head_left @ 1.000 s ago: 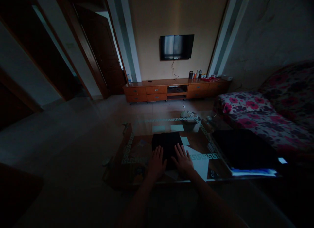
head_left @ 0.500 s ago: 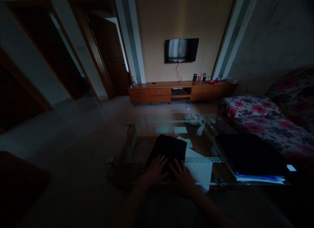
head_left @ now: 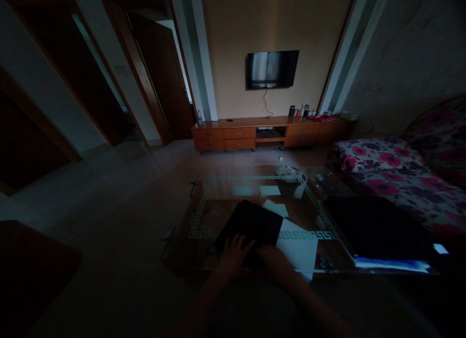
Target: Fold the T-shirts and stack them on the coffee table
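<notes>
A flat, folded black cloth [head_left: 253, 221] lies on the glass coffee table [head_left: 325, 236], its details lost in the dim light. My left hand [head_left: 235, 253] rests on its near left part with fingers spread. At the near right edge of the cloth is my right hand [head_left: 274, 260], its fingers curled in against the fabric and the fingertips hidden. White sheets [head_left: 298, 245] show to the right of the cloth. Farther right sits a larger black stack [head_left: 382, 226] with white and blue layers along its front edge.
A flowered sofa [head_left: 389, 158] stands at the right. Beyond the table are a low wooden cabinet [head_left: 240, 134] with bottles on top and a wall television [head_left: 273, 69]. A dark brown piece of furniture [head_left: 36, 260] is at the left.
My right hand has gone from spread flat to curled at the cloth's near edge. My left hand stays spread on the cloth. The whole view has shifted slightly.
</notes>
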`<act>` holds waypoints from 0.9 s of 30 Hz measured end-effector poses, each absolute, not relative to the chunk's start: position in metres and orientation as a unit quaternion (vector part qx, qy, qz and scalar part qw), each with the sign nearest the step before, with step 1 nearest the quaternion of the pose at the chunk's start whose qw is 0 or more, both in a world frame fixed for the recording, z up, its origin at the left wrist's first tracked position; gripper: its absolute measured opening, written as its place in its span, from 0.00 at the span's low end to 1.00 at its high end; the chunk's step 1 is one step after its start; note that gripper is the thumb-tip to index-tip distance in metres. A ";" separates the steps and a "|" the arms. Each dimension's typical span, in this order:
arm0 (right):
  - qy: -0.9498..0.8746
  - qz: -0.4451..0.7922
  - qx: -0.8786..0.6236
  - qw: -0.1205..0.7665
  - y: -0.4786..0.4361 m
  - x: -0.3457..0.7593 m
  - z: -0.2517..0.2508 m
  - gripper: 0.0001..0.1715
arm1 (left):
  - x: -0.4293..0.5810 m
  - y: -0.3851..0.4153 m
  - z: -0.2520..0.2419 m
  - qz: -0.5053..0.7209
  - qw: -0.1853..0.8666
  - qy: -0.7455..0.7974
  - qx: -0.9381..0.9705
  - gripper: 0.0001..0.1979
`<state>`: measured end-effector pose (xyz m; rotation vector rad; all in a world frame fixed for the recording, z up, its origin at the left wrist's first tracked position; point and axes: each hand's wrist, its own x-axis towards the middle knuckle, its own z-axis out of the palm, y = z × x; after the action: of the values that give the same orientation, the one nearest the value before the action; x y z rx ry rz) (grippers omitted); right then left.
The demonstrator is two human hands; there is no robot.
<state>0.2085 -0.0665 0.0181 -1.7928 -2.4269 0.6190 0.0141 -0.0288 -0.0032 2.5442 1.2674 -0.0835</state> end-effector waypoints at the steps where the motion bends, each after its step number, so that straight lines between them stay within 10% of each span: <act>1: -0.790 0.227 -0.568 0.054 -0.065 0.212 0.025 0.20 | 0.016 -0.029 -0.001 -0.023 0.153 0.444 0.883 0.42; 9: -0.729 0.298 -0.480 0.387 -0.056 0.226 0.068 0.08 | 0.015 -0.015 0.039 0.155 0.299 0.387 0.858 0.30; 13: -0.660 0.310 -0.552 0.404 -0.042 0.245 0.068 0.24 | 0.009 -0.018 0.039 0.080 0.318 0.344 0.880 0.30; 19: -0.607 0.184 -0.724 0.272 -0.021 0.278 0.027 0.22 | 0.004 -0.027 0.030 -0.119 0.340 0.324 0.875 0.37; 27: -0.682 0.169 -0.711 0.030 -0.024 0.255 0.005 0.36 | 0.025 -0.043 0.020 -0.020 0.131 0.633 0.763 0.40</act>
<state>0.2547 -0.0243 0.0053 -2.1928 -2.1029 0.5206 0.0247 -0.0427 0.0198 2.2148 1.8380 -0.0579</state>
